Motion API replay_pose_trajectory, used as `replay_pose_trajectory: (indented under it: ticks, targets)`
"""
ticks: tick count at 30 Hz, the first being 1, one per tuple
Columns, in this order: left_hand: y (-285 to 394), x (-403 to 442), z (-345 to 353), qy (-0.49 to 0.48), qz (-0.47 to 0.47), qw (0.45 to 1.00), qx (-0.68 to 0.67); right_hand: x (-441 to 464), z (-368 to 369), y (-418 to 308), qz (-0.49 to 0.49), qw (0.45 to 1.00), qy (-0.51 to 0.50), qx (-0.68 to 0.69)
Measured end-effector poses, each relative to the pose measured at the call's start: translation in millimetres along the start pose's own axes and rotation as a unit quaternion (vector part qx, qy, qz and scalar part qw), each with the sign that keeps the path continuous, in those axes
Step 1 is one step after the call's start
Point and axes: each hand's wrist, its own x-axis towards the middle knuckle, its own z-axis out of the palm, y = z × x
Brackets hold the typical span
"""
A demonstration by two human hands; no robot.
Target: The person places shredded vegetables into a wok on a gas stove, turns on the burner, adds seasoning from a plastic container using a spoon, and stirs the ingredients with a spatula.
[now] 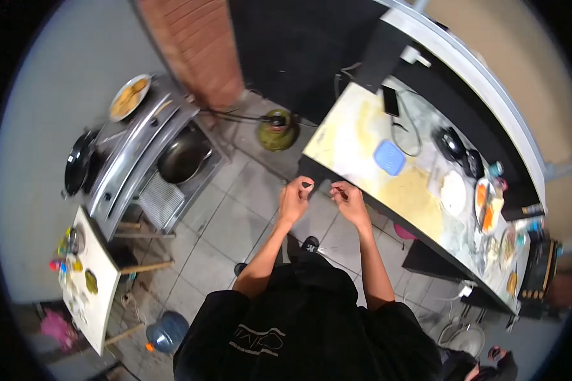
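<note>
Both hands are raised in front of my body above the tiled floor, a short distance apart. My left hand is closed in a pinch, with a small dark thing at its fingertips, too small to name. The fingers of my right hand are curled together near the counter's front edge; whatever they may hold is too small to make out. Nearest to my right hand is the counter, where a blue plastic lid or box lies. A phone with a cable lies farther back.
At left stands a metal stove with a wok and a plate of food. A green gas cylinder is on the floor ahead, a water jug at lower left. Another person is at lower right.
</note>
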Motion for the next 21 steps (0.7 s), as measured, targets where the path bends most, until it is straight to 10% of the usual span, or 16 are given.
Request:
replay_pose_trajectory:
  ticks: [2,3,21]
  targets:
    - [5,-4,-10,-0.017,0.019,0.999,-0.036,-18,7,2,0.019,0.999,0.044,0.023]
    - [57,24,96,-0.018,0.043,0.995,-0.093,-6,-111,35,0.008,0.997,0.066,-0.033]
    - [82,133,202,-0.23,0.136,0.958,-0.103,5,-173,87,0.077,0.961,0.251,0.088]
